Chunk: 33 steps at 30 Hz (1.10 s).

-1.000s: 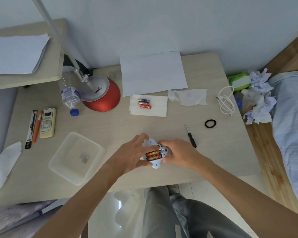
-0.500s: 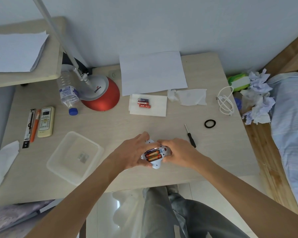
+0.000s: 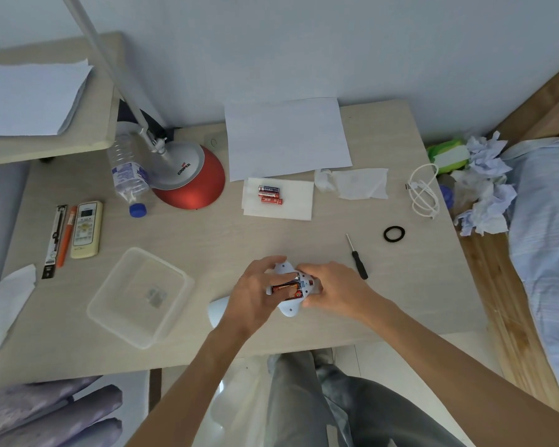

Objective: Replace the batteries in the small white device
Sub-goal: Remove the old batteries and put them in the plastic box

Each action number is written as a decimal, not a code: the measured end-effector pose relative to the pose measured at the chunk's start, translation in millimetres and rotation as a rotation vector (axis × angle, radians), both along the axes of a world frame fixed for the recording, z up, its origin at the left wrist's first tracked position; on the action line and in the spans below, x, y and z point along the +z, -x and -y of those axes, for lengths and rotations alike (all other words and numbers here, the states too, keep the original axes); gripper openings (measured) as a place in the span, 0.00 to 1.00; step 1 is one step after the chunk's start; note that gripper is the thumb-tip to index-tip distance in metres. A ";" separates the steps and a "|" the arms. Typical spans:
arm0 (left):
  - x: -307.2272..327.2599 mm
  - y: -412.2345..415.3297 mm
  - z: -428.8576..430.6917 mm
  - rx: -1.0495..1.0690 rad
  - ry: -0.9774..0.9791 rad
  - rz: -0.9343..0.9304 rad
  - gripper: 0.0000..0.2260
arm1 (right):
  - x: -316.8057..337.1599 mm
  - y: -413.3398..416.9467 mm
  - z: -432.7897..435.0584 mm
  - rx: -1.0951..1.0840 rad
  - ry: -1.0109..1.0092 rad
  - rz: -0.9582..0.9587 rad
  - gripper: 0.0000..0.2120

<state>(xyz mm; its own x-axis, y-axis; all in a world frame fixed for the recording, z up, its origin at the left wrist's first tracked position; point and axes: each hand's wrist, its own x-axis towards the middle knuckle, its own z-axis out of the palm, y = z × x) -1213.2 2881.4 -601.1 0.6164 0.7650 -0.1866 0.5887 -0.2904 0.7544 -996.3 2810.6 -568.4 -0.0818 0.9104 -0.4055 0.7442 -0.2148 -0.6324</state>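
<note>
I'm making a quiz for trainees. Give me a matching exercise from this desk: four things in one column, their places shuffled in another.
Things:
1 white device
2 screwdriver
3 loose batteries
4 remote control

Places:
A on the white napkin
B beside the orange pen
C gripped by the left hand and right hand
D left of the black ring

Pairs: 1-C; 2-D; 3-A; 4-B

Soft, cool daylight lit the scene evenly; shadows on the desk [image 3: 207, 240] were faint. The wide lens bowed the desk edges and tilted the lamp pole [image 3: 109, 75] at 11 o'clock. The small white device [image 3: 305, 283] at centre was fairly sharp; the corners at 7 and 5 o'clock were soft
</note>
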 end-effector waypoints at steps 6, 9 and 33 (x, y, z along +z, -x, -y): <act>0.4 -9.5 7.3 0.120 -0.002 0.014 0.11 | -1.9 0.3 0.0 -0.004 0.013 -0.001 0.18; 1.6 -13.1 10.5 0.100 -0.114 -0.061 0.08 | -3.8 0.5 0.8 -0.017 0.017 0.011 0.18; 9.7 200.0 -49.6 0.601 -0.157 -0.349 0.06 | -8.6 0.7 6.2 -0.004 -0.007 -0.002 0.23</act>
